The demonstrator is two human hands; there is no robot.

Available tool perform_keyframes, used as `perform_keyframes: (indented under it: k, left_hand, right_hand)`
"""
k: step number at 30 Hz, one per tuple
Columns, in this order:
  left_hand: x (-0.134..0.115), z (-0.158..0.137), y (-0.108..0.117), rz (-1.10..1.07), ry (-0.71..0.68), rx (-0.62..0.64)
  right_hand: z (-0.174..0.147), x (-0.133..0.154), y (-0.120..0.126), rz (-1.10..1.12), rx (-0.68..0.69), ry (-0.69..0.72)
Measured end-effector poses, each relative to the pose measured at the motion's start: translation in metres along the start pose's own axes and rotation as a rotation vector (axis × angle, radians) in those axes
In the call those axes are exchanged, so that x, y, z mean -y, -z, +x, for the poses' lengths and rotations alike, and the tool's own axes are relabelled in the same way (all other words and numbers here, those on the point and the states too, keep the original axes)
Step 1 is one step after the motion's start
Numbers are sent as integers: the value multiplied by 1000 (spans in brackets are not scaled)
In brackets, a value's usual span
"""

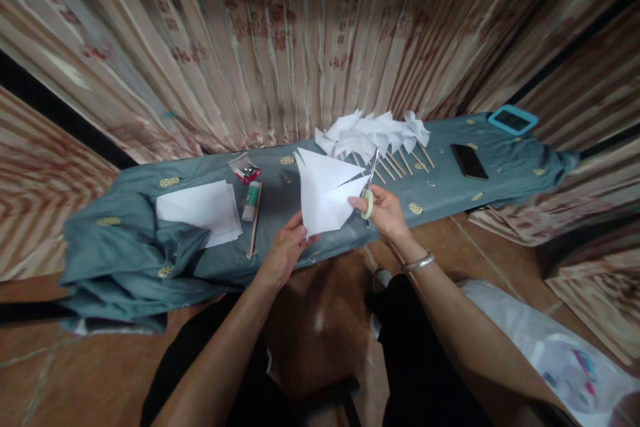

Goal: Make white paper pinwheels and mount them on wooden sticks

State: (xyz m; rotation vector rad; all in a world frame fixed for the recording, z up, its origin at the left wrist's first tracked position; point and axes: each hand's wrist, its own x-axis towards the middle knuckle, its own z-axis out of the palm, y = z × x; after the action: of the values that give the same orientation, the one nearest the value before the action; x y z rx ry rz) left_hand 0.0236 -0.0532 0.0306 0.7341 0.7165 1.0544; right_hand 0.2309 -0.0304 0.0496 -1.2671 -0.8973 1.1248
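My left hand point(289, 245) grips the lower left corner of a white paper sheet point(323, 203), held up above the cloth-covered bench. A long slit runs into the sheet from its right edge, and its corners stand apart as flaps. In my right hand point(387, 212) is a pair of scissors point(369, 201) with pale green handles, blades pointing up and away from me. The right thumb and fingers are also close against the paper's right edge. Just behind lie several white paper pinwheels point(373, 135) on wooden sticks, overlapping in a row.
Left on the bench point(270, 173) lie a stack of white paper point(200, 207), a glue stick point(251, 201), a wooden stick point(255, 221) and a small open box of metal pins point(245, 168). To the right are a black phone point(469, 161) and a blue-framed device point(513, 120). Curtains hang behind.
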Motion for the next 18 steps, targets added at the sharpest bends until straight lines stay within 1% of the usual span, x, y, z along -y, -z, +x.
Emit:
perform_keyframes:
  k: [4,7,8,11,14,16,18]
  left_hand:
    - [0,1,-5,-28,-20,-25]
    - [-4,1,-8,40,-50,-30]
    - [-4,2,-8,78,-60,-51]
    - [-5,3,-8,181,-106,-192]
    - [-1,7,-4,252,-200,-352]
    - [2,11,0,278,-247,-408]
    - [3,15,4,285,-273,-430]
  right_hand:
    - [0,2,-14,20,-34,-2]
    - [1,5,-23,57,-35,-10]
    - [0,5,-26,66,-30,-13]
    - [-3,5,-34,59,7,-17]
    - [-6,3,-40,30,44,-33]
    - [-7,2,-42,24,58,-53]
    - [-8,0,-42,10,60,-65]
